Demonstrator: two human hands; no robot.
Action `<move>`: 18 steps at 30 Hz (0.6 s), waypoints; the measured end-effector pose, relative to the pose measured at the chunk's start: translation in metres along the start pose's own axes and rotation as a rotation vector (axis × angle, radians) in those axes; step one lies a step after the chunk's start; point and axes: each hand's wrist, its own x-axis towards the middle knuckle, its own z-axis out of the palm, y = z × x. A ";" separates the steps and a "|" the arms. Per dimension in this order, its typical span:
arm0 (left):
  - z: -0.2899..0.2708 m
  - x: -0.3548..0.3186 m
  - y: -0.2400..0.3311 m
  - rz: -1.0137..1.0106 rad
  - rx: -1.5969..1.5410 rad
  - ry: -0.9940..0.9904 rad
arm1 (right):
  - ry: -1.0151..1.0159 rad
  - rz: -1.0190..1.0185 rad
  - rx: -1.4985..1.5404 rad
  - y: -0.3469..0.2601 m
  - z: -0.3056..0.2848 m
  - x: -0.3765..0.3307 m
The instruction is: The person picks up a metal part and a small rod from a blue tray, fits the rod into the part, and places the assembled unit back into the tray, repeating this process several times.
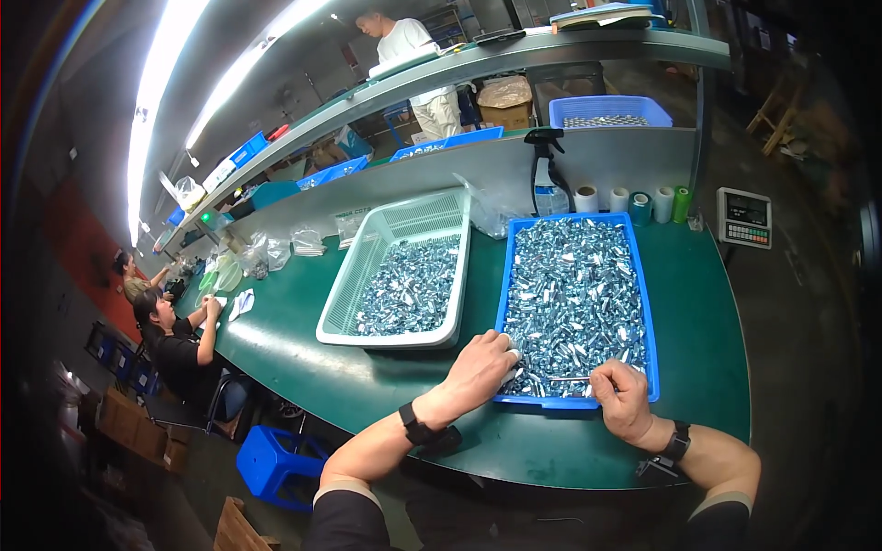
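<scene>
Fingers of my left hand [478, 365] rest curled on the near-left rim of the blue tray [646, 317] of small shiny metal parts [570, 294]; my right hand [620, 395] pinches a thin metal pin [568, 378] over its near edge on the green counter [698, 312].

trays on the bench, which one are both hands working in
The blue tray, on the person's right. The left hand and right hand both rest at its near edge among the small shiny metal parts. The white mesh tray beside it is untouched.
</scene>
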 end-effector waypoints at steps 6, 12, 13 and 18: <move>0.014 0.002 0.007 0.014 0.013 0.041 | 0.010 -0.015 -0.007 0.000 0.000 -0.008; 0.018 -0.006 0.009 -0.029 -0.135 0.192 | -0.005 0.010 -0.003 0.006 0.001 -0.012; 0.017 -0.005 0.005 -0.044 -0.180 0.252 | -0.012 -0.011 -0.040 0.008 0.001 -0.007; -0.012 -0.005 0.030 -0.395 -0.838 0.229 | -0.001 -0.008 0.027 0.002 -0.001 0.003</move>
